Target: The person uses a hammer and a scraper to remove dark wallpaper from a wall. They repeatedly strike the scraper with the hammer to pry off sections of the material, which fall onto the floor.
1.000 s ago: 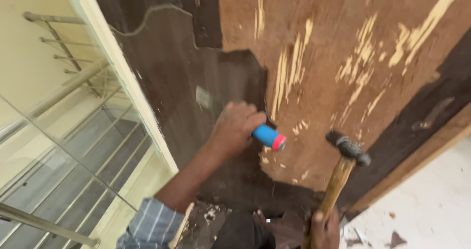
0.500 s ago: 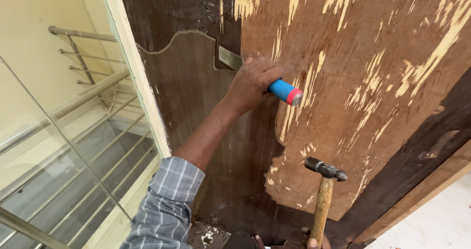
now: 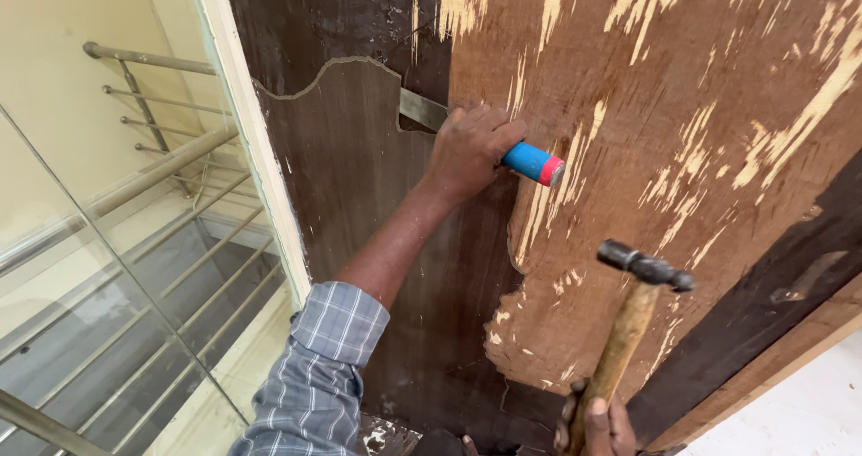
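My left hand (image 3: 471, 146) grips a chisel (image 3: 530, 162) with a blue and red handle. Its flat steel blade (image 3: 422, 109) lies against a door (image 3: 682, 151) and points left, at the edge of the dark brown veneer (image 3: 350, 169). My right hand (image 3: 600, 422) sits at the bottom edge of the view and holds a wooden-handled hammer (image 3: 633, 317). The hammer's black steel head (image 3: 645, 266) hangs below and to the right of the chisel's handle end, apart from it. Much of the door shows bare, scraped light-brown wood with pale streaks.
A cream door frame (image 3: 247, 142) runs down the left of the door. Beyond it are a glass panel and steel railings (image 3: 135, 178) of a stairwell. Chips and debris (image 3: 382, 434) lie at the door's foot. A pale floor (image 3: 808, 411) shows at bottom right.
My left hand has moved the chisel up the door to the veneer's upper edge. The hammer has dropped lower and away from the chisel handle.
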